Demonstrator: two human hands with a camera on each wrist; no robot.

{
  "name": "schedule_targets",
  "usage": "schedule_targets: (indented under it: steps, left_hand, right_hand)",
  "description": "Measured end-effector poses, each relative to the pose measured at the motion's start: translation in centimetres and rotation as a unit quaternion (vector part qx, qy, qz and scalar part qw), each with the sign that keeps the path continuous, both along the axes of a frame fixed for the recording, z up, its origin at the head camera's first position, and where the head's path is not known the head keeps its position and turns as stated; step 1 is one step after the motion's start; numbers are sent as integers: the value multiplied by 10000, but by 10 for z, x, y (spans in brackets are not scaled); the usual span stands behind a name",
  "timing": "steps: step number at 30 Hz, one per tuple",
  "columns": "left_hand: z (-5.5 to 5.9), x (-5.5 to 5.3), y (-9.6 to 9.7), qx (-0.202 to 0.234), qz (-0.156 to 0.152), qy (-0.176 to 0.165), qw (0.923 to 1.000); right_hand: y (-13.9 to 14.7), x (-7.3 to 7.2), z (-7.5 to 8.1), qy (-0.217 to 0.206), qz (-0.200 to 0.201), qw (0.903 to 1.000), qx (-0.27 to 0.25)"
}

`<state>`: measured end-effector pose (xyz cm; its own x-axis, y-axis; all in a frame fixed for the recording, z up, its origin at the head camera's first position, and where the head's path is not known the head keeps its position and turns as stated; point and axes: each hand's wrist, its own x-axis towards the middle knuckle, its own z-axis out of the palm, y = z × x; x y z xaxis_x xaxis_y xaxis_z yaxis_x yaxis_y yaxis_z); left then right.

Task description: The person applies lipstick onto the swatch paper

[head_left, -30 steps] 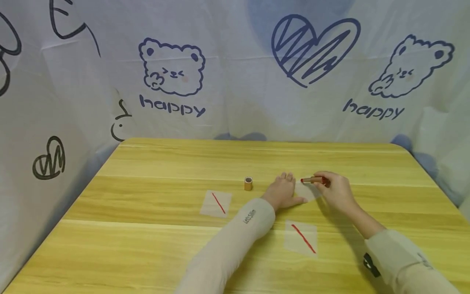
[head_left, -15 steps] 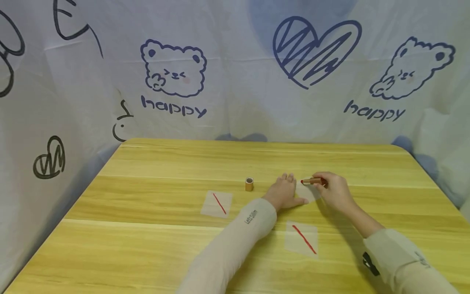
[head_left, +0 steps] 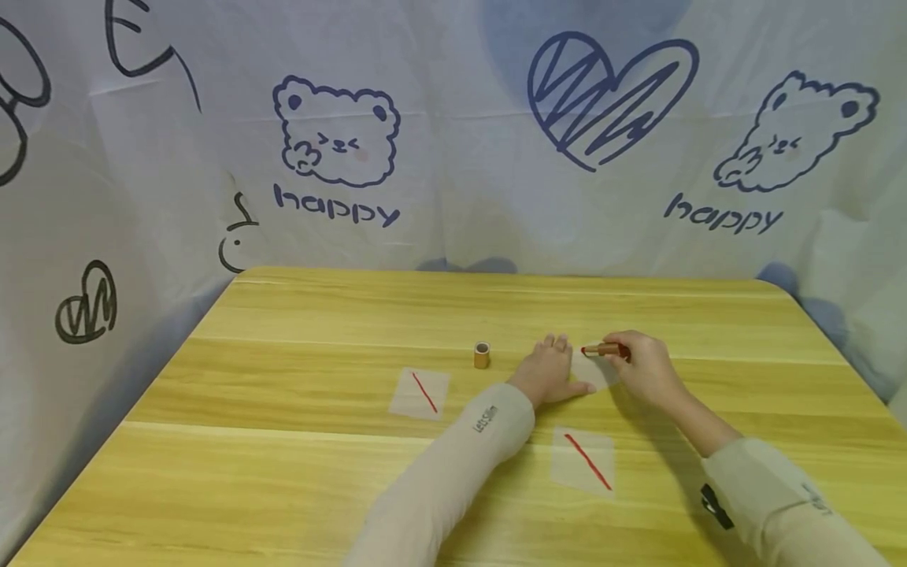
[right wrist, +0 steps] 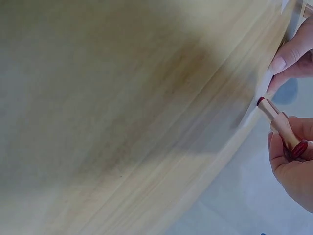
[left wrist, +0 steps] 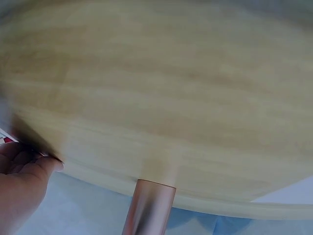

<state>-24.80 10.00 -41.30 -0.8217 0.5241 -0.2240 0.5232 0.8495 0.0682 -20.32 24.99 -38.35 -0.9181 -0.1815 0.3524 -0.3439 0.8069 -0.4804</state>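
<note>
My right hand [head_left: 650,368] pinches an uncapped lipstick [head_left: 604,349], its red tip pointing left, right at the upper part of a thin translucent square sheet [head_left: 594,373]. In the right wrist view the lipstick [right wrist: 281,125] shows a gold barrel and a dark red base between thumb and fingers. My left hand [head_left: 546,372] rests flat over the left side of the same sheet, thumb spread along its lower edge, hiding part of it. Left of that hand the lipstick cap [head_left: 482,356] stands upright with its opening up; it looms large in the left wrist view.
Two more translucent squares lie on the wooden table [head_left: 283,488], each with a red diagonal line: one sheet [head_left: 404,402] left of the left forearm, another sheet [head_left: 567,472] between the forearms. A printed cloth [head_left: 453,157] hangs behind the table and along its left side.
Both hands keep nearly the same place, with the lipstick tip staying by the top of the sheet. The head view has shifted very slightly.
</note>
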Motion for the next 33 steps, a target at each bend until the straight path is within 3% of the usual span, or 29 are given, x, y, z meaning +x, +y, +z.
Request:
schedule_targets:
  steps: [8, 33]
  left_hand:
    - [7, 7, -3, -3, -23, 88, 10000]
    - [6, 7, -3, -69, -121, 110, 9998]
  right_hand:
    - [0, 0, 0, -72, 23, 9999, 82]
    - [3, 0, 5, -272, 29, 9995, 148]
